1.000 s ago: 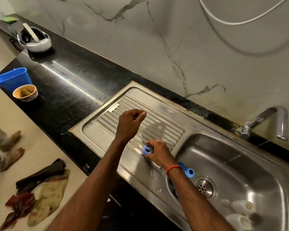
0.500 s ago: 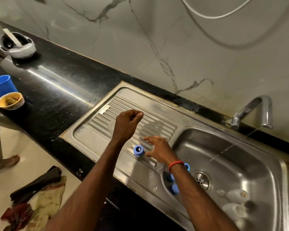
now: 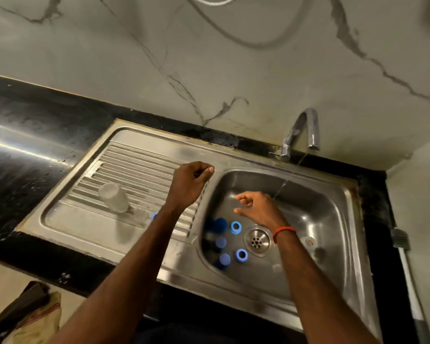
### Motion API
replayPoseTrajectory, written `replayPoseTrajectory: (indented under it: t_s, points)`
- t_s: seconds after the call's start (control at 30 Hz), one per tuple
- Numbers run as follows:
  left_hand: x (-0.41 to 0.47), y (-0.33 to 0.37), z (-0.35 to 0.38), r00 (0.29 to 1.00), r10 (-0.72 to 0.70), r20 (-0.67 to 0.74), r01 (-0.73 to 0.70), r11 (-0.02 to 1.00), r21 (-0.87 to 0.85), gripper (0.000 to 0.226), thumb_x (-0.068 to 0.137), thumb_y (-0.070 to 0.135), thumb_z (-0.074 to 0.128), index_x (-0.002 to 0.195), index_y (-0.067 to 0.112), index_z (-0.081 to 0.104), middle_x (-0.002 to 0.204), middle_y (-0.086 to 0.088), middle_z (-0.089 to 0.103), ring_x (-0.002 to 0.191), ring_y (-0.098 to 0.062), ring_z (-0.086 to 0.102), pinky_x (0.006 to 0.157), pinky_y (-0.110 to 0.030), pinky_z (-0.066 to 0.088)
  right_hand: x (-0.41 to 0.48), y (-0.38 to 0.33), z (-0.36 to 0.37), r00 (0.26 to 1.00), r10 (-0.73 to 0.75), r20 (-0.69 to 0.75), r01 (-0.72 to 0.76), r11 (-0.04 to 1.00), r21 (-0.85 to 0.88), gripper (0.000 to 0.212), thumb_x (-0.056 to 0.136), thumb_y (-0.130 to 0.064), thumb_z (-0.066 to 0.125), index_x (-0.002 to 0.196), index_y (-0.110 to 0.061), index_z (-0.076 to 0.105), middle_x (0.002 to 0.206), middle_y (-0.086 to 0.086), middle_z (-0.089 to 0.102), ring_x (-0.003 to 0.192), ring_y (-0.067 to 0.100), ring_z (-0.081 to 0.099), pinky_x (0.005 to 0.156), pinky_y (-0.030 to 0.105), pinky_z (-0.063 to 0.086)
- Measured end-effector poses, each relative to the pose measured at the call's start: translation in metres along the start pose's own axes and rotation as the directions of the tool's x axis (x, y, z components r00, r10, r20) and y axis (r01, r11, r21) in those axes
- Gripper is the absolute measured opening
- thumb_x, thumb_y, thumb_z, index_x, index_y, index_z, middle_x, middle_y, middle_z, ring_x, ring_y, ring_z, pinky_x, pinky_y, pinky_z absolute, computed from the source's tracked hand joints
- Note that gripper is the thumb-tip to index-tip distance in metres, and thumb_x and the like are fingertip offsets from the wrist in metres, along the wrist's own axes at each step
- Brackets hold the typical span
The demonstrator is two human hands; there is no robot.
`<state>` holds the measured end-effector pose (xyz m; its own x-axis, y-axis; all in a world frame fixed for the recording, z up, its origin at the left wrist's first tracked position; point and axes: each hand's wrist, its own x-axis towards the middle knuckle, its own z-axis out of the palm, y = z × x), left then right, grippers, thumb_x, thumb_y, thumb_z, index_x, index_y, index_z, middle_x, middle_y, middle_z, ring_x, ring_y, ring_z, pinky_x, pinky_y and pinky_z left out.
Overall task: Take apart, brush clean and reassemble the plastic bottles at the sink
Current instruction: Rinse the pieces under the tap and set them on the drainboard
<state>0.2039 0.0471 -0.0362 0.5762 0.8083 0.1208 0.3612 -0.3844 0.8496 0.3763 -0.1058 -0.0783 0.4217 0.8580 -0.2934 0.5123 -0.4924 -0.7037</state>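
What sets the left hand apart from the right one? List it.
The left hand is curled into a loose fist over the edge of the draining board; the right hand has its fingers loosely spread over the basin, beside the running water. The right wrist wears an orange band; the left wrist is bare. Both hold nothing visible.

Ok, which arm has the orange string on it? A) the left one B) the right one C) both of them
B: the orange band sits round the wrist of the right hand, which is over the basin; the wrist of the left hand is bare.
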Motion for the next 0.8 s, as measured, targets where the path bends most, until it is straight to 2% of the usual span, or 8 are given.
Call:
replayPoseTrajectory:
  t_s: [0.17,0.3,0.43,0.53,0.7,0.8]
  points:
    - [-0.002,0.007,0.033,0.994,0.051,0.096,-0.055,0.998,0.041,0.012,0.097,0.023,0.066,0.096,0.022,0.077,0.081,0.016,0.069,0.074,0.01,0.062,0.067,-0.004,0.039,-0.008,0.032,0.009,0.993,0.072,0.095,-0.069,0.997,-0.031,0.042,0.08,-0.027,0.082,0.119,-0.019,0.069,0.108,0.003,0.07,0.098,0.012,0.066,0.087,0.027,0.052]
    - [-0.007,0.006,0.056,0.982,0.045,0.185,-0.059,0.996,0.07,0.016,0.097,0.024,0.066,0.104,0.015,0.078,0.092,0.007,0.074,0.08,0.003,0.063,0.072,-0.004,0.039,-0.014,0.045,0.024,0.983,0.101,0.155,-0.089,0.993,-0.079,0.04,0.079,-0.026,0.082,0.117,-0.021,0.071,0.099,0.0,0.073,0.092,0.012,0.067,0.087,0.028,0.052]
    - [-0.013,-0.001,0.069,0.972,0.021,0.232,-0.048,0.993,0.11,0.018,0.097,0.029,0.066,0.105,0.016,0.077,0.097,0.005,0.076,0.081,0.004,0.063,0.071,-0.002,0.04,-0.021,0.043,0.044,0.926,0.065,0.371,0.018,0.976,-0.218,0.045,0.087,-0.029,0.074,0.13,-0.02,0.064,0.119,0.001,0.07,0.109,0.017,0.064,0.082,0.019,0.041]
    - [-0.016,-0.005,0.074,0.967,0.001,0.256,-0.034,0.991,0.127,0.018,0.097,0.03,0.066,0.102,0.016,0.077,0.091,0.005,0.075,0.078,0.004,0.064,0.069,-0.002,0.041,-0.023,0.044,0.064,0.879,0.074,0.472,0.056,0.965,-0.256,0.048,0.088,-0.028,0.07,0.135,-0.022,0.06,0.123,0.009,0.066,0.113,0.026,0.061,0.084,0.026,0.042]
    - [-0.016,-0.013,0.079,0.958,-0.024,0.287,-0.023,0.987,0.16,0.02,0.097,0.035,0.065,0.1,0.019,0.076,0.086,0.01,0.072,0.075,0.009,0.063,0.067,-0.003,0.041,-0.023,0.053,0.097,0.827,0.095,0.554,0.127,0.928,-0.35,0.059,0.087,-0.032,0.071,0.142,-0.028,0.052,0.142,0.015,0.053,0.125,0.035,0.053,0.102,0.042,0.045]
    - [-0.015,-0.012,0.081,0.955,-0.017,0.297,-0.036,0.984,0.174,0.019,0.098,0.034,0.064,0.102,0.02,0.075,0.088,0.013,0.07,0.076,0.015,0.061,0.068,-0.001,0.04,-0.026,0.059,0.109,0.834,0.046,0.549,0.184,0.916,-0.357,0.051,0.087,-0.026,0.072,0.135,-0.024,0.058,0.138,0.015,0.055,0.122,0.034,0.053,0.096,0.04,0.045]
